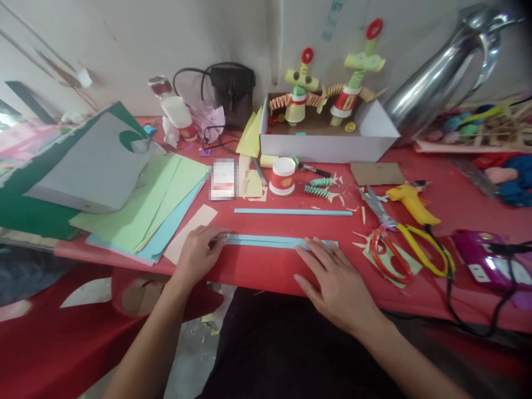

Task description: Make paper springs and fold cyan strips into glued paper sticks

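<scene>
I see blue strip flat along bench front. Left hand half-curled over left end, pinching or pressing, can't tell; right hand spread, gripping nothing, fingertips on right end, probably keeping strip straight.

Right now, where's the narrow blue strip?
The narrow blue strip is central in the head view, between the red-and-white cup and the wider blue strip nearer you.

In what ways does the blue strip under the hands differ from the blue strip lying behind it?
The near strip looks wider than the far strip. The left hand and right hand touch the near strip; neither touches the far strip. Both strips are light blue and run across the red table.
</scene>
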`<action>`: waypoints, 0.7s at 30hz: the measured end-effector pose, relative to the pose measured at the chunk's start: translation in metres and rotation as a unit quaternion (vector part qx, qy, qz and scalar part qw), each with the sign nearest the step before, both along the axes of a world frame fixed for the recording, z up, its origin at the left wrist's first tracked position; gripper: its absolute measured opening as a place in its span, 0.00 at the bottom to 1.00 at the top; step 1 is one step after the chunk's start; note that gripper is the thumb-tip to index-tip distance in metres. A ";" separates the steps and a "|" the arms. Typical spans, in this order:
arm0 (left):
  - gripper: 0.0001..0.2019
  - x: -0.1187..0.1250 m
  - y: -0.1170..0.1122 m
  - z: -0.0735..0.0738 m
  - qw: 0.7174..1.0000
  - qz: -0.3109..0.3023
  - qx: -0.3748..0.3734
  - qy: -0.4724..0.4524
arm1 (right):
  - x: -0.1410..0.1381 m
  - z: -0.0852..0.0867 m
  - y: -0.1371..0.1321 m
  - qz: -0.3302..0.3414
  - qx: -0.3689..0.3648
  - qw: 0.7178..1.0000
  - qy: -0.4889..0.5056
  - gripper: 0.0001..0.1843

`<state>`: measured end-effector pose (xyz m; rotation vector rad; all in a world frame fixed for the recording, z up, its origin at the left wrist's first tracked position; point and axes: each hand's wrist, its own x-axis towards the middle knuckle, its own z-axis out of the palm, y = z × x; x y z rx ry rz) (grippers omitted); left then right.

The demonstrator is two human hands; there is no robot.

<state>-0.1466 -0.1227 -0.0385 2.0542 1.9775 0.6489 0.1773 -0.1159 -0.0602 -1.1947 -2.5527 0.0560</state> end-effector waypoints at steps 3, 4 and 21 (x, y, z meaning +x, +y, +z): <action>0.12 0.000 0.000 -0.002 1.000 0.011 0.015 -0.014 | -0.004 0.001 -0.001 -0.009 -0.001 1.000 -0.005 0.26; 0.12 0.001 -0.001 -0.004 0.999 0.014 0.033 -0.012 | -0.006 0.002 -0.001 -0.015 -0.001 1.000 -0.007 0.26; 0.27 0.036 -0.039 0.003 0.981 -0.047 0.011 0.189 | -0.018 0.008 -0.007 -0.030 -0.002 0.999 -0.044 0.26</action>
